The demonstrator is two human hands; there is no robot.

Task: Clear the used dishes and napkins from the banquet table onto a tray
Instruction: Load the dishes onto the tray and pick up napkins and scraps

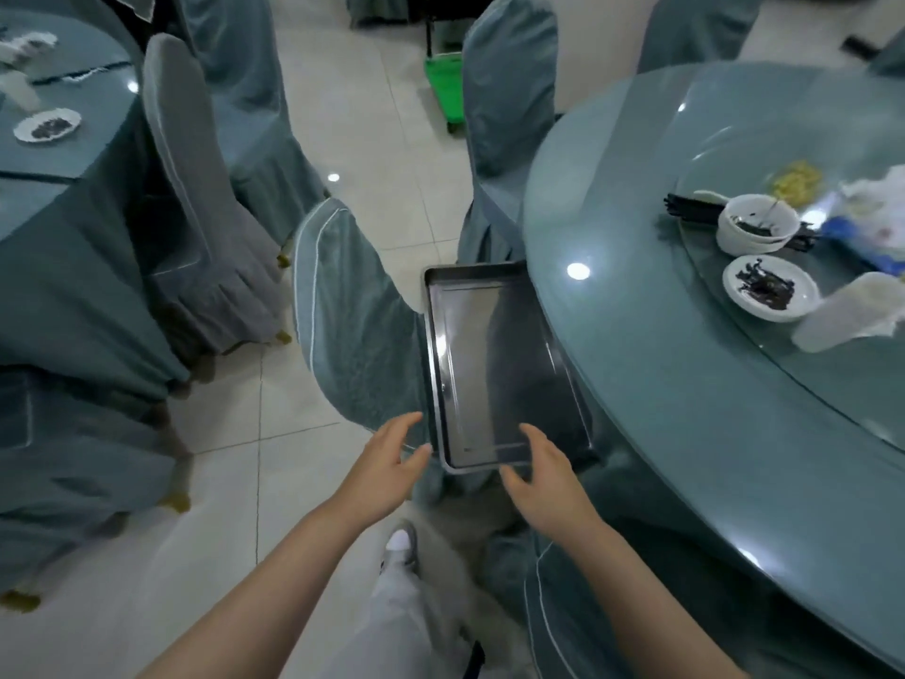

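An empty metal tray lies on the seat of a covered chair, tucked against the edge of the round banquet table. My left hand hovers open by the tray's near left corner. My right hand is open at its near right edge, fingers spread, gripping nothing. On the table's glass turntable stand a used white bowl over black chopsticks, a dirty white plate, a crumpled napkin and some yellow food scraps.
Chairs in teal covers ring the table, one at my right knee. A second table at left carries a dirty plate. A green cart stands on the tiled aisle.
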